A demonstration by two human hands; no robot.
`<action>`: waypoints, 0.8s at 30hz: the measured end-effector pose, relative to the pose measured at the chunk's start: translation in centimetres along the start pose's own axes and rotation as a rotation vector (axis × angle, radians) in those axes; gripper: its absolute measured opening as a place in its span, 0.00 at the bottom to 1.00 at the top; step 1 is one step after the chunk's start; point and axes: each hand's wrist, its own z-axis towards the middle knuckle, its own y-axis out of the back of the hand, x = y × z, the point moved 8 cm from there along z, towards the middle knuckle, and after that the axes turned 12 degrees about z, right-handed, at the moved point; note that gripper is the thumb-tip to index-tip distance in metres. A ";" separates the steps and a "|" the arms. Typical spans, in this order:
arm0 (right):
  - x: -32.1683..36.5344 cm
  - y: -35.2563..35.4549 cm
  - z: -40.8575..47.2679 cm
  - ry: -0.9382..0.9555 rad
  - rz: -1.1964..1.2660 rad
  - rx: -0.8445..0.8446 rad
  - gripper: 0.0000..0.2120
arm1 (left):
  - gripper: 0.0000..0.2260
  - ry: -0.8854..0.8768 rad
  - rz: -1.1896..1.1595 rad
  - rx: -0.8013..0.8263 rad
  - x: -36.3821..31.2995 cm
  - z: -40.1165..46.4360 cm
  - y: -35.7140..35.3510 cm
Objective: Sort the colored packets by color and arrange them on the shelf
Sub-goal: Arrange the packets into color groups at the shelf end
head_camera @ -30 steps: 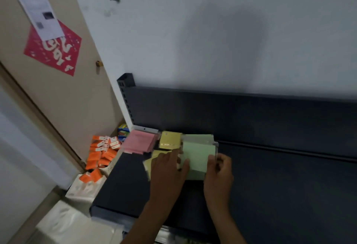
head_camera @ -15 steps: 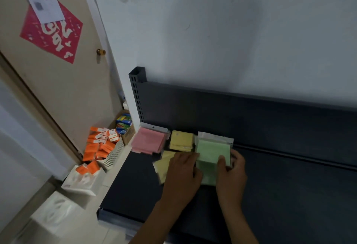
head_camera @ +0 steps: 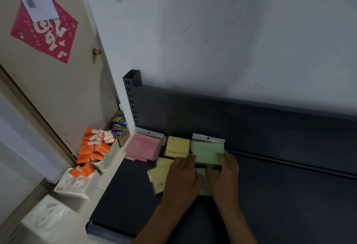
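Your dark shelf (head_camera: 280, 195) carries three piles at its back left: pink packets (head_camera: 143, 148), yellow packets (head_camera: 177, 145), green packets (head_camera: 207, 151). Loose yellow packets (head_camera: 158, 178) lie in front. The white basket (head_camera: 108, 158) on the floor holds orange boxes (head_camera: 92, 147); their print is unreadable. Your left hand (head_camera: 181, 180) lies flat, fingers extended. Your right hand (head_camera: 224, 174) pinches the green pile's front edge.

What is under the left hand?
The left hand rests on loose yellow packets lying on the dark shelf. A pale green packet peeks out between it and the right hand. How many packets lie beneath is hidden.
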 end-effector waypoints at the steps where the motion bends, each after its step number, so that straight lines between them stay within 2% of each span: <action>1: -0.3 -0.1 0.0 -0.021 0.004 0.008 0.25 | 0.24 0.001 -0.010 -0.001 0.0 0.0 0.0; 5: -0.4 0.3 0.0 -0.053 0.049 0.029 0.25 | 0.23 0.030 -0.096 -0.053 0.3 0.0 0.6; 13: 0.2 2.6 -1.1 -0.084 0.087 -0.009 0.22 | 0.13 -0.044 -0.108 -0.101 -1.3 -0.5 1.3; 24: -0.8 5.6 -4.9 -0.145 0.120 -0.119 0.20 | 0.13 -0.108 -0.135 -0.084 -3.2 -3.1 1.6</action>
